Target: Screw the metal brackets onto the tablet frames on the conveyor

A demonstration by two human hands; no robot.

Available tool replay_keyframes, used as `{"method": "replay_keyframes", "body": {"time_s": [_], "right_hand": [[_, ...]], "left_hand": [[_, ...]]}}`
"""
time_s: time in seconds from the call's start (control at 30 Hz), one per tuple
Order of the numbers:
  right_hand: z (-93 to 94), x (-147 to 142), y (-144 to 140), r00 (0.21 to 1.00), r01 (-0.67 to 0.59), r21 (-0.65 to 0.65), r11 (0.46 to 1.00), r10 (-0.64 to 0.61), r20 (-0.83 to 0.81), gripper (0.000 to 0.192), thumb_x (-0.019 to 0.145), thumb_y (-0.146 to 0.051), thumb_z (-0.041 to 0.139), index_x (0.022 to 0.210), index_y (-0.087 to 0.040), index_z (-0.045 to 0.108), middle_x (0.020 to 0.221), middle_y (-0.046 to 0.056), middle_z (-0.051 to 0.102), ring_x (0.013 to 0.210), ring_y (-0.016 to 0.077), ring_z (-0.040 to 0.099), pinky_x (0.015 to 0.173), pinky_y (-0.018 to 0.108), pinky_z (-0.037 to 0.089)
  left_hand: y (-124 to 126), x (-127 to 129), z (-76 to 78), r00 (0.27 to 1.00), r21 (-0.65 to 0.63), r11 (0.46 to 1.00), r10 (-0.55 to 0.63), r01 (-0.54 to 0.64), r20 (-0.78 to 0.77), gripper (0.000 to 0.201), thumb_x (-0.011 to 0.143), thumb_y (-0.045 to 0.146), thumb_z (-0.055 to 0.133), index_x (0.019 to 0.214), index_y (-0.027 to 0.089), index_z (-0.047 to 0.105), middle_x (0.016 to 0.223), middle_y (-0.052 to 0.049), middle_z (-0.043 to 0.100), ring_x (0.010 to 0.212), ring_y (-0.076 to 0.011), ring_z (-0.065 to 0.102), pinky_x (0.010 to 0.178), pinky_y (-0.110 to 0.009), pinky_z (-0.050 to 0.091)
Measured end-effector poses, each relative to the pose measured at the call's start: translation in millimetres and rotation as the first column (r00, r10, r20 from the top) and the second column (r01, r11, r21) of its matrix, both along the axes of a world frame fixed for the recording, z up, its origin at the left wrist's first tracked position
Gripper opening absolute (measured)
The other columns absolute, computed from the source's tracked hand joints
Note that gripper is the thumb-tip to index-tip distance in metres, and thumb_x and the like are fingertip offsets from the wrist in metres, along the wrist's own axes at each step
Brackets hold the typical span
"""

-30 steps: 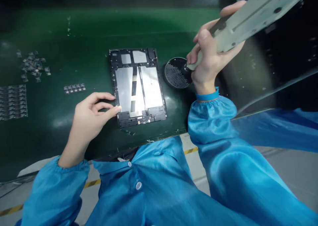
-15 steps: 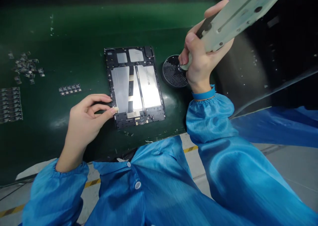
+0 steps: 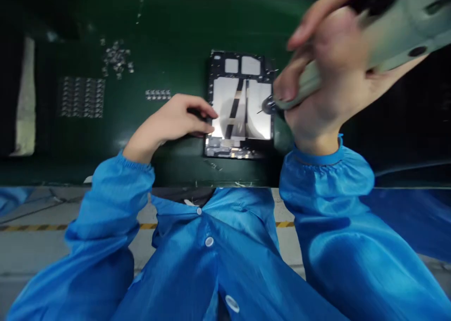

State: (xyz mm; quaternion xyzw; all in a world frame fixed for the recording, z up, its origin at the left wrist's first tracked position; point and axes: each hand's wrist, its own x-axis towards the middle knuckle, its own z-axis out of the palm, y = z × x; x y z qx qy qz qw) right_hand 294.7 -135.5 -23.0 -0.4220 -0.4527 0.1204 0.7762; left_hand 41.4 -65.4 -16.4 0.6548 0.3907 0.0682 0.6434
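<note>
An opened tablet lies on the green work surface, its silvery battery panels and black frame facing up. At its left edge, the thumb and fingertips of my left hand rest against the frame, slightly apart from each other. My right hand, blurred by motion, is wrapped round a pale green electric screwdriver. The screwdriver's dark, thin tip points left over the right battery panel; I cannot tell whether it touches. The round dish of small parts is hidden or too dark to make out.
Left of the tablet are a short strip of small circuit boards, a loose pile of small parts and a block of boards in rows. The work surface's front edge runs close to my body.
The screwdriver has left the round dish, and its tip is now over the tablet's right side. My left hand stays at the tablet's left edge. The whole view has shifted and levelled.
</note>
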Motion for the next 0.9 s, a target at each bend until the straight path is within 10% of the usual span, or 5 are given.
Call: {"method": "replay_keyframes", "body": {"time_s": [0.2,0.43,0.67,0.8,0.9], "right_hand": [[-2.4,-99,-7,0.956,-0.293,-0.325,0.899,0.271,-0.114,0.078,0.091,-0.072,0.089,0.147,-0.030,0.054,0.102,0.004,0.060,0.091,0.0160,0.074,0.058,0.023,0.063],[-2.3,-121,-5,0.931,-0.330,-0.415,0.848,0.365,0.004,0.078,0.085,-0.075,0.090,0.140,-0.033,0.054,0.097,0.005,0.060,0.098,0.0217,0.076,0.061,0.030,0.063],[2.2,-146,17,0.964,-0.265,0.152,0.952,0.267,0.009,0.060,0.093,-0.053,0.085,0.093,-0.019,0.036,0.066,-0.004,0.033,0.059,0.0078,0.055,0.060,0.024,0.050],[-1.6,-161,24,0.985,-0.151,0.207,0.967,0.164,-0.046,0.068,0.098,-0.074,0.078,0.101,-0.022,0.034,0.064,-0.007,0.023,0.053,0.0065,0.043,0.058,0.026,0.050],[-10.9,-163,17,0.981,-0.081,0.130,0.988,0.102,-0.163,0.064,0.099,-0.076,0.075,0.115,-0.025,0.040,0.075,-0.006,0.045,0.062,0.0075,0.051,0.074,0.036,0.065]], "left_hand": [[20,13,-5.6,0.975,0.097,0.971,-0.212,0.217,-0.062,0.017,0.087,0.003,0.080,0.099,0.013,0.088,0.091,0.006,0.081,0.114,-0.0256,0.087,0.089,-0.031,0.070],[11,17,-1.8,0.994,0.004,0.994,-0.105,0.106,-0.021,0.029,0.090,0.007,0.069,0.102,0.016,0.093,0.083,0.011,0.073,0.129,-0.0408,0.080,0.082,-0.028,0.061],[9,18,3.6,0.995,0.031,0.995,-0.095,0.096,-0.022,0.025,0.094,0.015,0.066,0.090,0.011,0.090,0.075,0.008,0.066,0.126,-0.0458,0.080,0.075,-0.027,0.061],[12,18,-3.5,0.992,0.056,0.991,-0.123,0.124,-0.024,0.026,0.098,0.014,0.063,0.085,0.010,0.085,0.075,0.008,0.067,0.122,-0.0398,0.084,0.077,-0.029,0.065],[14,16,-12.2,0.993,0.075,0.994,-0.089,0.083,0.075,0.012,0.088,-0.005,0.078,0.087,0.007,0.081,0.084,0.003,0.076,0.108,-0.0323,0.088,0.082,-0.036,0.075]]}}
